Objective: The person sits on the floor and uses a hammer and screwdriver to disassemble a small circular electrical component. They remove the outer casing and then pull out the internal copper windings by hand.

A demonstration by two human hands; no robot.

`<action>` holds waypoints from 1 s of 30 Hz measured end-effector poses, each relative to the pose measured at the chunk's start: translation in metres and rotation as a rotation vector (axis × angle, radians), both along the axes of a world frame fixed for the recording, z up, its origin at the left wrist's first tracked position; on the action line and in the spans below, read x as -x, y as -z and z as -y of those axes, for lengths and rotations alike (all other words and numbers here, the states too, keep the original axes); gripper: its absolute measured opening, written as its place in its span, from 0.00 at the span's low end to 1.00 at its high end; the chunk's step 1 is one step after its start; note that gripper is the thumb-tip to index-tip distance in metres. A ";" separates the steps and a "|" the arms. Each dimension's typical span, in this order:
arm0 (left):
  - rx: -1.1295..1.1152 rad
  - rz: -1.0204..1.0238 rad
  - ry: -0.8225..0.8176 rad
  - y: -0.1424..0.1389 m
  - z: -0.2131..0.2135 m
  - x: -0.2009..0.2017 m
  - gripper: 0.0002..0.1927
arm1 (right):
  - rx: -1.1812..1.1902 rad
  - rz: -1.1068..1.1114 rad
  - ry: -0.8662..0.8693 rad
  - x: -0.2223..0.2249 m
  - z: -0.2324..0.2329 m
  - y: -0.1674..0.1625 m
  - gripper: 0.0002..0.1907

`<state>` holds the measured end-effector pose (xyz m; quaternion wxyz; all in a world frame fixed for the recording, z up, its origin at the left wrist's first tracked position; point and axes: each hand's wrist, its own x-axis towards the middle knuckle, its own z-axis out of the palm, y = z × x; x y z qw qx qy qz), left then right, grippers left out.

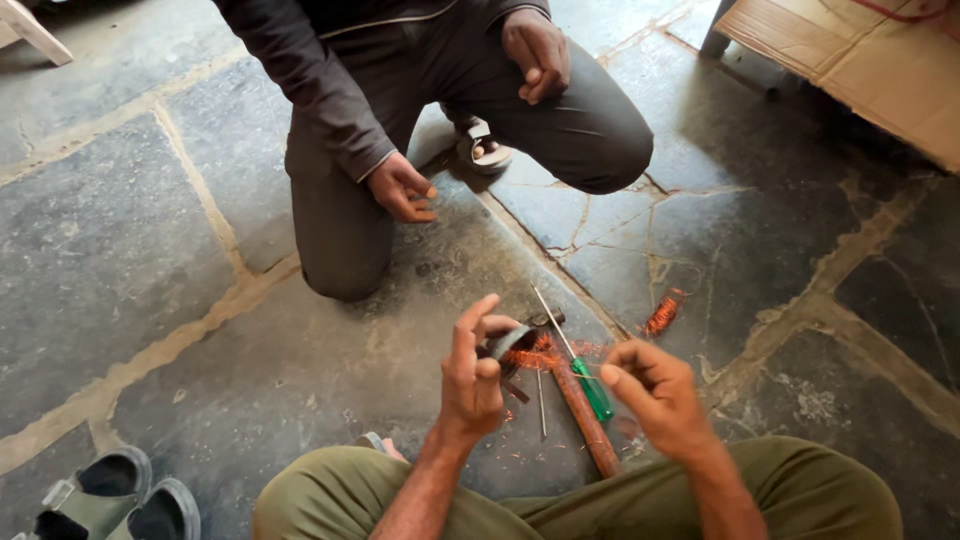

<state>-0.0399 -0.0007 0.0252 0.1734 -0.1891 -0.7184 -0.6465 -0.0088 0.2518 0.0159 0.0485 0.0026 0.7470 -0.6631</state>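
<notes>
My left hand (472, 372) holds a small dark ring-shaped part (508, 343) with copper wire (533, 358) hanging from it, index finger raised. My right hand (652, 392) is pinched shut on a thin strand of that copper wire, just right of the part. Under my hands on the stone floor lie a green-handled screwdriver (593, 388), a rusty metal rod (588, 420) and a thin metal pin (541, 402). Loose copper wire bits are scattered around them.
Another person crouches opposite in dark clothes, one hand (402, 189) hanging by the knee, the other (538, 52) resting on the thigh. A copper wire clump (661, 314) lies to the right. Grey sandals (110, 492) sit bottom left, cardboard (860, 50) top right.
</notes>
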 end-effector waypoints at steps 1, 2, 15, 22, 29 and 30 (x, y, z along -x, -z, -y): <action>-0.028 -0.009 -0.001 0.000 0.000 0.001 0.44 | 0.008 0.009 -0.001 -0.002 -0.006 -0.001 0.06; -0.017 0.000 -0.004 0.001 0.000 0.002 0.45 | 0.017 0.016 -0.002 -0.003 -0.010 -0.002 0.06; -0.086 0.004 -0.137 0.002 0.011 0.013 0.49 | 0.149 -0.083 -0.201 -0.001 0.010 -0.014 0.10; -0.036 -0.046 -0.254 -0.003 0.022 0.017 0.49 | 0.332 0.282 -0.315 -0.010 0.056 -0.010 0.19; -0.185 -0.013 -0.393 -0.006 0.039 0.026 0.49 | 0.219 0.174 -0.240 -0.009 -0.006 0.002 0.14; -0.199 -0.005 -0.403 -0.006 0.040 0.027 0.49 | 0.291 0.140 -0.233 -0.008 -0.020 0.003 0.14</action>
